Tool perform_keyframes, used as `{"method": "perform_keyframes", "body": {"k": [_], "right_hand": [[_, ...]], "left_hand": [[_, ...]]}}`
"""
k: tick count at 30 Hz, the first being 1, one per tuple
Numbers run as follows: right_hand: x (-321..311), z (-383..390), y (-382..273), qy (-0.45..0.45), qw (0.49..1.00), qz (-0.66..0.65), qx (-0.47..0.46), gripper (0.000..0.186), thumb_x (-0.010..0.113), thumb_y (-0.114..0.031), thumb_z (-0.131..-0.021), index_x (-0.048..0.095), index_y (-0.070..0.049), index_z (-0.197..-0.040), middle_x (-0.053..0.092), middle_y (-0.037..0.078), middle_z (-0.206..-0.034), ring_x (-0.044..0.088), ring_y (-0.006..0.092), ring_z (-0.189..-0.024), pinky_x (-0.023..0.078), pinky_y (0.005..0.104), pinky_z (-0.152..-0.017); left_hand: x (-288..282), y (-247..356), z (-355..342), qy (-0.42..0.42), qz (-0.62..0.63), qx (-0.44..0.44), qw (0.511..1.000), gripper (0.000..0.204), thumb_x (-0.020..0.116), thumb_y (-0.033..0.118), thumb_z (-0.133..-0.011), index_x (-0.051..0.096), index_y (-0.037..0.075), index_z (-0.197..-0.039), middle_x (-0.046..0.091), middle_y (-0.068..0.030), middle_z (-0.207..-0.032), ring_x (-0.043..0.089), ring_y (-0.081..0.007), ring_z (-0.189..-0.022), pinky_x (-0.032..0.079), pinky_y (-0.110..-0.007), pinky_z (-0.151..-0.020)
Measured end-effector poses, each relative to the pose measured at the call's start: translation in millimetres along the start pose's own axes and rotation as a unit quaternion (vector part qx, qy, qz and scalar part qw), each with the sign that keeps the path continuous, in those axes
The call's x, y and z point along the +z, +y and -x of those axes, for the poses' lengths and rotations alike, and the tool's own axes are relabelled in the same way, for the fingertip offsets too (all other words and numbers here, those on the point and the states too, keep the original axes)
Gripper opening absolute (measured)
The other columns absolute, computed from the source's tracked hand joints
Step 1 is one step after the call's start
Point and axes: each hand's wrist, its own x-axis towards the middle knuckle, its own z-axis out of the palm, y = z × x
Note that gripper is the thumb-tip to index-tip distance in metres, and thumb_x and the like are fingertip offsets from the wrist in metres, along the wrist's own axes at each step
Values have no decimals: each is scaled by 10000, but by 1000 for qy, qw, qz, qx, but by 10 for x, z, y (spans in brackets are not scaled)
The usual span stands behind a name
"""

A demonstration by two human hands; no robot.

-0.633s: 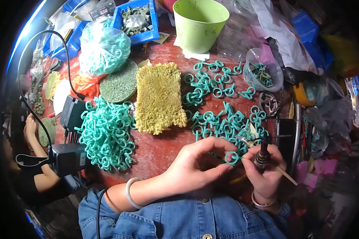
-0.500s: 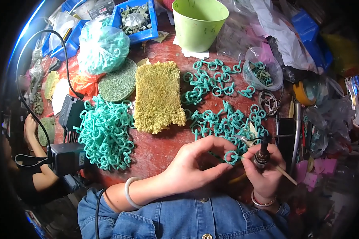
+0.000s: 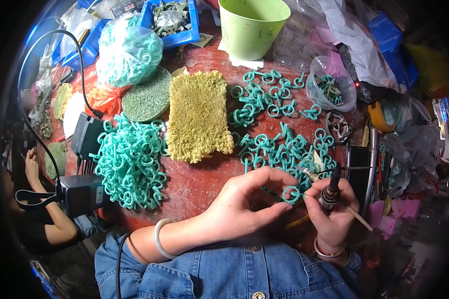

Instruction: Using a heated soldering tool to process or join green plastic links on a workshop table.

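Observation:
My left hand (image 3: 249,202) pinches a small turquoise fuzzy ring piece (image 3: 297,193) between thumb and fingertips. Close beside it, my right hand (image 3: 329,219) is closed around a dark pen-like tool (image 3: 331,192) with a black upper end. A thin wooden stick (image 3: 359,218) also pokes out of that hand. The thumb and index fingertip of my right hand come right up to the ring piece; whether they touch it I cannot tell. Just beyond both hands lies a loose spread of turquoise ring pieces (image 3: 264,144).
A yellow-green spongy block (image 3: 197,117) and a big turquoise heap (image 3: 129,169) lie left. Behind stand a light-green bucket (image 3: 254,35), a blue bin (image 3: 192,37) and a clear tub (image 3: 351,94). Black power adapters (image 3: 82,196) with cables and another person's arm (image 3: 57,219) are far left.
Both hands keep nearly the same place and hold. The ring piece has turned slightly between the fingertips. The whole view has shifted a little.

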Motion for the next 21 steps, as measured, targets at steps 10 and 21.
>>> {"method": "perform_keyframes", "body": {"k": [10, 21], "right_hand": [[23, -18, -14, 4, 1000, -2, -1, 249, 685, 70, -732, 562, 12, -941, 591, 46, -827, 561, 72, -744, 457, 205, -673], [9, -5, 7, 5, 1000, 12, -23, 262, 690, 76, -716, 565, 16, -938, 599, 48, -814, 570, 80, -739, 455, 206, -672]], "left_hand": [[-16, 2, 0, 3, 1, 13, 1000, 354, 660, -40, -793, 555, 2, -1128, 577, -66, -1103, 555, -124, -1024, 505, -263, -822], [-7, 14, 13, -1, -7, 12, 1000, 340, 657, -33, -799, 556, 2, -1122, 582, -68, -1103, 559, -122, -1018, 506, -263, -822]]}}
